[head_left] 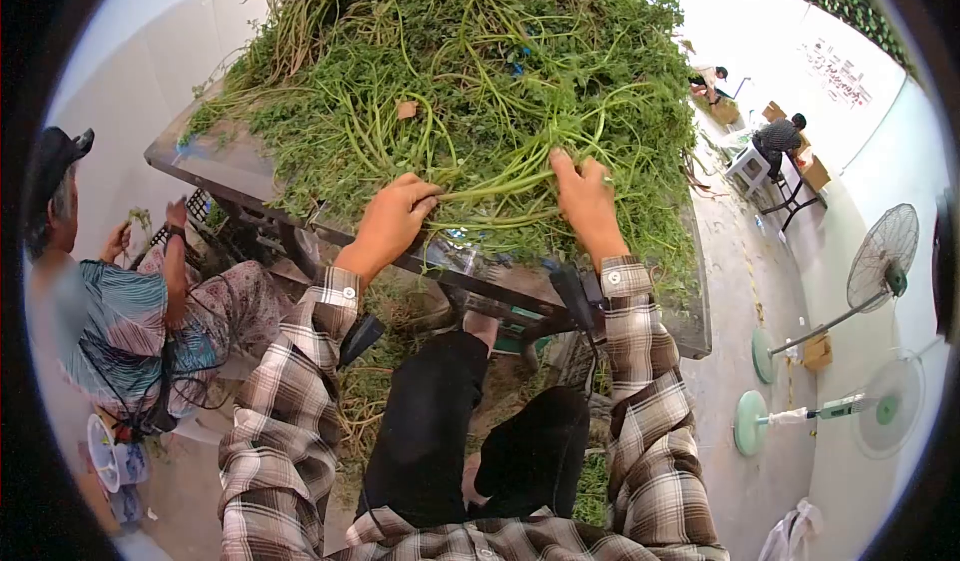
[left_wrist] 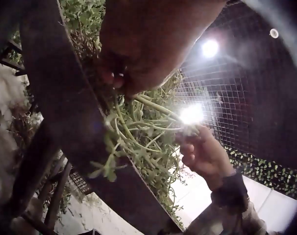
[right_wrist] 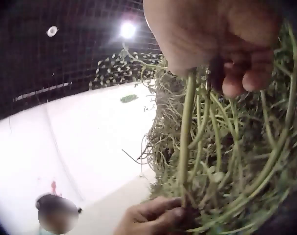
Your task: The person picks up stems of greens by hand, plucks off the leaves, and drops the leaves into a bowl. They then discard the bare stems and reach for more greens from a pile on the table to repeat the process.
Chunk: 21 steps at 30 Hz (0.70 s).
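A bunch of long green leafy stems (head_left: 495,190) stretches between my two hands at the near side of a heaped pile of greens (head_left: 440,71). My left hand (head_left: 388,223) pinches the stems at one end, thumb and fingers together, above the table edge. Farther along them, my right hand (head_left: 586,203) grips the same stems between thumb and fingers. In the right wrist view a thick pale stem (right_wrist: 186,142) runs straight from one hand to the other. Thinner side stalks with small leaves hang below it in the left wrist view.
The dark table (head_left: 235,171) carries the pile, its front edge near my knees. A seated person (head_left: 130,291) at the left holds a sprig. Standing fans (head_left: 885,251) are at the right; people work at a far table (head_left: 790,186). More greens (head_left: 375,391) lie below.
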Each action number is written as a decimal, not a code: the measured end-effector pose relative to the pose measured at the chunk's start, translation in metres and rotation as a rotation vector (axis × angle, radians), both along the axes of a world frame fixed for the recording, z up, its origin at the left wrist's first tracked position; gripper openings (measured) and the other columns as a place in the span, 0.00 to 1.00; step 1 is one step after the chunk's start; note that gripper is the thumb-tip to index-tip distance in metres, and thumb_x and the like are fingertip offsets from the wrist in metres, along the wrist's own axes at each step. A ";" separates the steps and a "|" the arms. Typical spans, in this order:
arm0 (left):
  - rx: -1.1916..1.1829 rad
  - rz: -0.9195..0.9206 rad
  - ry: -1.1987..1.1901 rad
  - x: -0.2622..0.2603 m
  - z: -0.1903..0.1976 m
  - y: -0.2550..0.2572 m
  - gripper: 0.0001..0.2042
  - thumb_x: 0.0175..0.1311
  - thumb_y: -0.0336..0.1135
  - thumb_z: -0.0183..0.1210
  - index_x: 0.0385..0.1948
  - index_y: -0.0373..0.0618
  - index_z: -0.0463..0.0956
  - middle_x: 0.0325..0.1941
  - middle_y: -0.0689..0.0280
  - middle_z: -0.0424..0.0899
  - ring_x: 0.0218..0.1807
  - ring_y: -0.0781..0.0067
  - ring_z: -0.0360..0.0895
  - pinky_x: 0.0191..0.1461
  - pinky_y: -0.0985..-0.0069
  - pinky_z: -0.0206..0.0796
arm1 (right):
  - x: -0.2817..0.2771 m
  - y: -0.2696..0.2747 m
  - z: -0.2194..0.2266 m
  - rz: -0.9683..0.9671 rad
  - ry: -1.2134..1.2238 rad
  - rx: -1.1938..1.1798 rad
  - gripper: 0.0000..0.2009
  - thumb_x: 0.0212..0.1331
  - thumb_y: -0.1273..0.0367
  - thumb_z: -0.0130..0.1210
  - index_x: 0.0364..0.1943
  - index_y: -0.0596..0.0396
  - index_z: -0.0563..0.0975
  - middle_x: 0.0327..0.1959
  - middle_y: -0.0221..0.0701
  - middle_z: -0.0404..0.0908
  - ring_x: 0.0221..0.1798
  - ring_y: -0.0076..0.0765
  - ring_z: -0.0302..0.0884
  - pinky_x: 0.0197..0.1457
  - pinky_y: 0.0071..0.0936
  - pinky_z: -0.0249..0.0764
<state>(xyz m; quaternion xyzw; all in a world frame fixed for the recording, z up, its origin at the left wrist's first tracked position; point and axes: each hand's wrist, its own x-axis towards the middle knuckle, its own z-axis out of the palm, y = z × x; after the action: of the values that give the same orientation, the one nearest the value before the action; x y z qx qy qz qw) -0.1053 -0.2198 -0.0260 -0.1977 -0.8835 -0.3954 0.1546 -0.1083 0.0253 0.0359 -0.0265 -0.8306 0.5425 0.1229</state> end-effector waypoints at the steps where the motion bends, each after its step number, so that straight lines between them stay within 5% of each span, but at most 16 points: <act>1: 0.005 -0.001 -0.001 0.000 0.000 0.000 0.10 0.59 0.29 0.53 0.40 0.36 0.76 0.37 0.58 0.76 0.37 0.58 0.74 0.41 0.69 0.64 | 0.004 0.001 0.003 -0.059 0.062 0.113 0.22 0.56 0.52 0.49 0.27 0.62 0.68 0.17 0.32 0.67 0.17 0.29 0.65 0.22 0.31 0.64; 4: -0.018 0.007 0.048 0.002 -0.001 0.002 0.11 0.60 0.32 0.53 0.39 0.36 0.76 0.37 0.59 0.76 0.37 0.58 0.74 0.40 0.67 0.64 | 0.002 0.001 -0.001 -0.107 0.135 0.109 0.19 0.58 0.54 0.49 0.28 0.59 0.67 0.12 0.24 0.60 0.12 0.25 0.58 0.17 0.27 0.59; 6: -0.014 0.029 0.067 0.002 -0.002 0.004 0.11 0.60 0.34 0.53 0.39 0.37 0.76 0.36 0.59 0.75 0.35 0.57 0.74 0.39 0.67 0.64 | 0.004 -0.009 -0.001 0.145 0.082 -0.463 0.14 0.60 0.59 0.48 0.28 0.55 0.67 0.13 0.21 0.60 0.12 0.18 0.55 0.14 0.21 0.54; 10: -0.025 0.085 0.073 0.001 -0.005 0.008 0.11 0.60 0.35 0.53 0.38 0.38 0.77 0.33 0.60 0.74 0.32 0.56 0.73 0.36 0.66 0.63 | 0.025 -0.036 0.011 0.207 0.161 -0.577 0.10 0.62 0.63 0.46 0.26 0.51 0.69 0.12 0.19 0.60 0.11 0.14 0.52 0.13 0.15 0.49; 12: -0.001 0.145 0.099 -0.002 -0.008 0.012 0.10 0.60 0.35 0.53 0.37 0.39 0.77 0.29 0.59 0.72 0.31 0.56 0.72 0.34 0.65 0.62 | 0.038 -0.038 0.006 0.227 0.139 -0.532 0.09 0.62 0.65 0.47 0.28 0.54 0.70 0.16 0.24 0.65 0.16 0.19 0.60 0.16 0.18 0.55; 17: 0.084 0.213 0.121 -0.008 -0.012 0.018 0.10 0.60 0.36 0.52 0.35 0.39 0.78 0.27 0.58 0.71 0.30 0.56 0.71 0.34 0.65 0.60 | 0.068 -0.060 -0.046 -0.119 0.793 0.696 0.07 0.59 0.69 0.48 0.34 0.58 0.72 0.31 0.34 0.70 0.32 0.33 0.69 0.28 0.30 0.63; 21: 0.169 0.245 0.111 -0.010 -0.013 0.020 0.11 0.59 0.36 0.52 0.33 0.39 0.78 0.26 0.56 0.71 0.30 0.55 0.70 0.34 0.64 0.60 | 0.089 -0.080 -0.084 -0.060 0.527 0.292 0.08 0.61 0.67 0.47 0.35 0.58 0.72 0.27 0.30 0.68 0.29 0.29 0.67 0.26 0.27 0.62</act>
<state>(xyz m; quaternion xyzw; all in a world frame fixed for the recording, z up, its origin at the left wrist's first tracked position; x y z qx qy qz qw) -0.1153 -0.1994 -0.0391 -0.0962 -0.8548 -0.4350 0.2663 -0.0190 -0.0552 -0.0479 0.1086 -0.8381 0.4016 0.3529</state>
